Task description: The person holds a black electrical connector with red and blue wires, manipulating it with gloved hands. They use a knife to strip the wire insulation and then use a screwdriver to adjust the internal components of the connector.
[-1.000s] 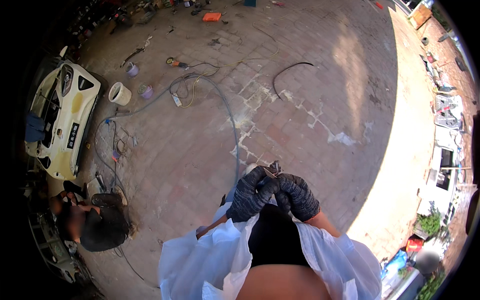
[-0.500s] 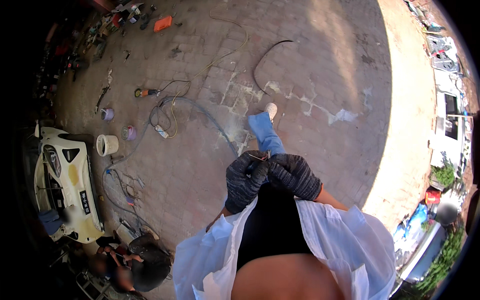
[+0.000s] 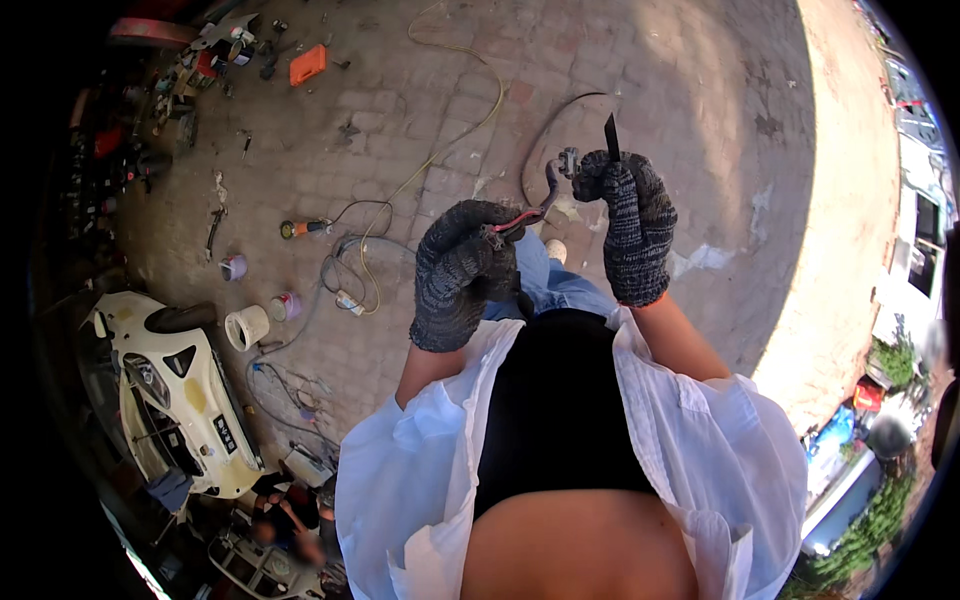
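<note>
Drawn apart since the earlier frame, gloved left hand point(image 3: 465, 272) at eleven o'clock pinches a red-and-dark cable point(image 3: 550, 194) spanning toward the right hand point(image 3: 638, 222) at one, clasping a black blade point(image 3: 611, 138) best kept pointing to twelve, clear of the cable.

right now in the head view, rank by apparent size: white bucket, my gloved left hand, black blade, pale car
Largest to smallest:
pale car
gloved left hand
white bucket
black blade
Hand and blade are nearer the camera, so real sizes may differ.
</note>
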{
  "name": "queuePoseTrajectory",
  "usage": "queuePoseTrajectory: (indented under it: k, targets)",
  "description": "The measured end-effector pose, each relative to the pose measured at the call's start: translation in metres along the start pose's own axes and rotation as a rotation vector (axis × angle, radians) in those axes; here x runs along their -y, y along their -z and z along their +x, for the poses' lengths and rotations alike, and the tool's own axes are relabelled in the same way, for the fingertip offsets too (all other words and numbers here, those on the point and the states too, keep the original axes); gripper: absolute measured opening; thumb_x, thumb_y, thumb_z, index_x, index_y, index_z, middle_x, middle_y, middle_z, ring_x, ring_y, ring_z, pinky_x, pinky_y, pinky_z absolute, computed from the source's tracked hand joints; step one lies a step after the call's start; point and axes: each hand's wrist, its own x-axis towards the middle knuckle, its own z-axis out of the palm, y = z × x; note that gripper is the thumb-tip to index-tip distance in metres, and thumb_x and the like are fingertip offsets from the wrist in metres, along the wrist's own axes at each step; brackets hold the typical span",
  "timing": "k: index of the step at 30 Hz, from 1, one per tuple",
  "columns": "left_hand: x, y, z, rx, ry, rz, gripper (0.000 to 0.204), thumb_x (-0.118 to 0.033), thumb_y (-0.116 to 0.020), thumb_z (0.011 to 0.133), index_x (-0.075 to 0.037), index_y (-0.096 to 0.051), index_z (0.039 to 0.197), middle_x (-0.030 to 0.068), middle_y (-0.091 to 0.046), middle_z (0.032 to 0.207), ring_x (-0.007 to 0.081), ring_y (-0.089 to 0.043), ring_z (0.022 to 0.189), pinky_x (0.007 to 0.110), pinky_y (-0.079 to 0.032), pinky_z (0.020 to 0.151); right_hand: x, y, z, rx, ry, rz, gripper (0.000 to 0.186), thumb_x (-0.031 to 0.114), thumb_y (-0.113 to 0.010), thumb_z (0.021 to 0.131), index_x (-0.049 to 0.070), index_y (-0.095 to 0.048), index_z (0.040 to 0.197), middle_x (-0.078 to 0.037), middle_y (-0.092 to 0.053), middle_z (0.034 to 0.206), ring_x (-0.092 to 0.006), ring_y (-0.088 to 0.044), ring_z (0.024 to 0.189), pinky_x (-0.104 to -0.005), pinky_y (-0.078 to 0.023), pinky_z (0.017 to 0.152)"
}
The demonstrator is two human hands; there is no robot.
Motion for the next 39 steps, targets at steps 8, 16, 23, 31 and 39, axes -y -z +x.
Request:
queuePoseTrajectory:
  k: [8,16,23,31,39]
  targets:
    - [-0.07,0.032,0.243,0.147,-0.056,-0.124,0.035,-0.026,-0.07,0.083,0.004,-0.059,0.098,0.0028,-0.046,0.061,0.0126,-0.04,0.046,0.029,-0.031,0.042,-0.036,-0.063,0.242,0.368,-0.039,-0.156,0.022,0.016,-0.053,0.102,0.0,-0.067,0.108,-0.012,-0.068,0.093,-0.0204,-0.066,0.088,-0.0332,-0.052,0.083]
    - [-0.177,0.04,0.487,0.112,0.037,0.019,0.03,-0.019,-0.068,0.088,0.004,-0.065,0.107,0.0041,-0.058,0.07,0.0103,-0.046,0.049,0.025,-0.034,0.045,-0.026,-0.097,0.445,0.293,-0.302,-0.126,0.026,0.021,-0.053,0.104,0.0,-0.066,0.11,-0.009,-0.065,0.09,-0.0149,-0.064,0.077,-0.0294,-0.052,0.067]
    - [-0.195,0.041,0.692,0.141,-0.114,0.842,0.021,-0.006,-0.07,0.088,-0.002,-0.069,0.109,0.0064,-0.071,0.091,0.0117,-0.063,0.078,0.027,-0.052,0.07,-0.066,-0.071,0.627,-0.037,-0.109,-0.671,0.019,0.018,-0.059,0.099,0.004,-0.07,0.107,-0.014,-0.07,0.085,-0.0225,-0.069,0.073,-0.0335,-0.053,0.066]
    - [-0.235,0.016,0.968,0.158,-0.079,0.992,0.034,-0.008,-0.071,0.087,-0.003,-0.064,0.12,0.0093,-0.07,0.091,0.0141,-0.065,0.077,0.03,-0.054,0.07,-0.108,-0.045,0.905,0.057,0.146,-0.816,0.025,0.026,-0.063,0.095,0.008,-0.069,0.112,-0.018,-0.069,0.083,-0.0373,-0.069,0.078,-0.0434,-0.055,0.07]
    - [-0.294,-0.053,1.198,0.024,-0.201,0.165,0.056,-0.027,-0.065,0.098,-0.004,-0.045,0.145,0.0122,-0.061,0.128,0.0184,-0.066,0.1,0.033,-0.057,0.082,-0.069,-0.076,1.181,0.097,-0.045,-0.267,0.02,0.008,-0.053,0.099,0.0,-0.068,0.11,-0.017,-0.068,0.091,-0.0203,-0.071,0.072,-0.0323,-0.055,0.065]
